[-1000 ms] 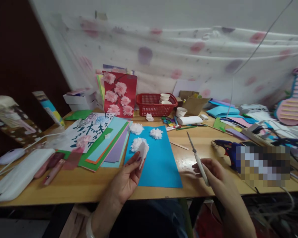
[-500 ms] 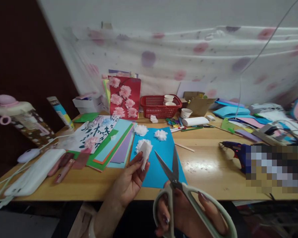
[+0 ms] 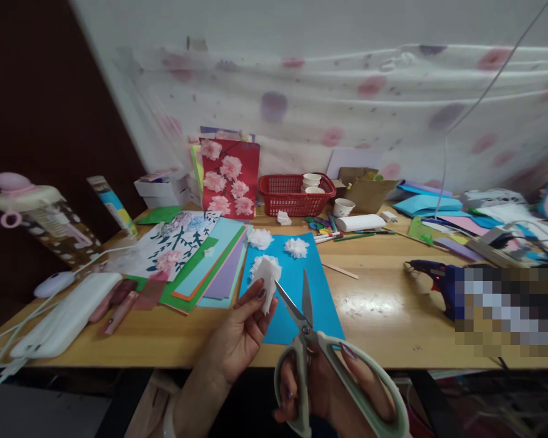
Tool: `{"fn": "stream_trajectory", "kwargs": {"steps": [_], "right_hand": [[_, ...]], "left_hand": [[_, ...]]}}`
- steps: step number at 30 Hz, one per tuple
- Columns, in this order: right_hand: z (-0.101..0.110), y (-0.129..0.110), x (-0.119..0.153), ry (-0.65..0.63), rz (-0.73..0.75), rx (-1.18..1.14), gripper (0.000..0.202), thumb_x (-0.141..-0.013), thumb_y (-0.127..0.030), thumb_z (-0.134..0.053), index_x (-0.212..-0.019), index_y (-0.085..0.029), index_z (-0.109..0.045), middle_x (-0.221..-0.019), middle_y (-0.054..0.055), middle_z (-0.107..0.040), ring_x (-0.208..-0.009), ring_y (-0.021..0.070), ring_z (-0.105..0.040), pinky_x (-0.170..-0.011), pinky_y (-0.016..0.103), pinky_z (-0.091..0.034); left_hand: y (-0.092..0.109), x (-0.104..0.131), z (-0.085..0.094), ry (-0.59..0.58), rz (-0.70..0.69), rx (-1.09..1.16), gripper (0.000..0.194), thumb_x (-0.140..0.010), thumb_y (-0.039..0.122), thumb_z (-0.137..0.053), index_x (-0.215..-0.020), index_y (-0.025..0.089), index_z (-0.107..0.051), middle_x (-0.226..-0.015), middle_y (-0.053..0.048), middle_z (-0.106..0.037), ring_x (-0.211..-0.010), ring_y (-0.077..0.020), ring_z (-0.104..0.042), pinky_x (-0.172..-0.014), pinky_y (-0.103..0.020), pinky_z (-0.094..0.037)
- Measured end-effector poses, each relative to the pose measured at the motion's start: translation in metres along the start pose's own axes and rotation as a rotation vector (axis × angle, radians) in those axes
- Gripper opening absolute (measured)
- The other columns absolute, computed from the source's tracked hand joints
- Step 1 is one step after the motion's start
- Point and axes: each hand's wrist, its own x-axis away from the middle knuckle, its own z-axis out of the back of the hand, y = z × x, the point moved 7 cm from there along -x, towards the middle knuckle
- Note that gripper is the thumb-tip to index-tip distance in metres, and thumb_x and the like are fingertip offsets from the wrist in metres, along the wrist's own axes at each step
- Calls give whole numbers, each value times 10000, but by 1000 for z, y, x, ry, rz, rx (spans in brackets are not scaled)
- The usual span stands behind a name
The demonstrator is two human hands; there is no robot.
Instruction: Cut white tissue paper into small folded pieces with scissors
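Between its thumb and fingers, my left hand (image 3: 242, 334) pinches a folded piece of white tissue paper (image 3: 268, 278). My right hand (image 3: 333, 383) has its fingers through the handles of the scissors (image 3: 305, 331). The blades are apart, and the left blade's tip is close beside the tissue's right edge. Below both lies a blue sheet (image 3: 296, 304). Ruffled white paper flowers rest on it, one at its upper left (image 3: 259, 238), one at its upper right (image 3: 296, 247) and one partly hidden behind the folded tissue (image 3: 257, 267).
A red card with pink flowers (image 3: 219, 167) stands at the back beside a red basket (image 3: 274, 204). Coloured sheets (image 3: 228, 283), a white power bank (image 3: 68, 316) and a bottle (image 3: 41, 213) are on the left. A glue gun (image 3: 433, 277) lies on the right.
The right hand has moved left with the scissors, bringing the open blades nearer to the tissue. My left hand has hardly moved.
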Motion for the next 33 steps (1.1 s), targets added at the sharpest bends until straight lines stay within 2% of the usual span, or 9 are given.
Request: {"fn": "stream_trajectory", "kwargs": {"steps": [3, 9, 13, 16, 19, 21, 28, 33], "right_hand": [[1, 1, -2, 17, 0, 22, 480, -718, -632, -647, -844, -176, -729, -793, 67, -636, -701, 220, -641, -778, 440, -536], [3, -2, -3, -11, 55, 6, 448, -778, -606, -602, -908, -195, -722, -843, 81, -670, -725, 230, -659, -800, 454, -531], [7, -3, -2, 23, 48, -37, 405, -762, -587, -635, -876, -207, -713, -823, 76, -656, -734, 223, -635, -802, 460, -519], [6, -3, -1, 4, 22, -43, 456, -761, -607, -621, -891, -179, -705, -810, 75, -637, -713, 211, -628, -784, 439, -515], [4, -4, -1, -54, 22, -54, 538, -793, -639, -548, -908, -135, -697, -835, 79, -627, -714, 185, -621, -816, 419, -515], [3, -4, -1, -93, 26, -71, 556, -812, -637, -519, -930, -121, -690, -852, 82, -627, -717, 174, -621, -835, 411, -516], [7, -7, 0, -138, 77, -123, 511, -824, -611, -533, -958, -137, -668, -821, 55, -594, -608, 125, -549, -763, 394, -543], [10, -7, 1, -137, 84, -93, 481, -815, -617, -548, -900, -153, -640, -797, 33, -559, -578, 106, -487, -721, 385, -552]], "left_hand": [[1, 0, -1, -12, -5, 0, 310, -862, -97, -455, -825, 59, -721, -849, -102, -772, -741, -166, -746, -639, -239, -642], [0, -1, 0, 0, -1, -10, 314, -850, -98, -470, -797, 70, -730, -854, -100, -778, -735, -151, -744, -646, -225, -635], [0, -4, 3, -25, -44, -56, 288, -792, -105, -539, -779, 94, -746, -821, -82, -780, -715, -137, -738, -662, -214, -625], [3, -6, 2, -88, -111, -147, 217, -661, -78, -695, -744, 114, -755, -786, -66, -779, -705, -139, -730, -666, -210, -612], [9, -4, -3, -190, -197, -278, 265, -508, 25, -845, -731, 142, -763, -762, -43, -777, -674, -121, -709, -615, -166, -578], [12, -2, -6, -237, -242, -360, 279, -457, 94, -891, -697, 158, -764, -708, -18, -766, -624, -93, -684, -579, -134, -546], [11, 4, -12, -359, -243, -521, 209, -455, 190, -915, -558, 167, -735, -583, -3, -729, -582, -78, -645, -569, -125, -509], [10, 1, -13, -352, -228, -525, 231, -431, 175, -918, -582, 163, -744, -582, -4, -723, -568, -83, -637, -559, -138, -508]]}}
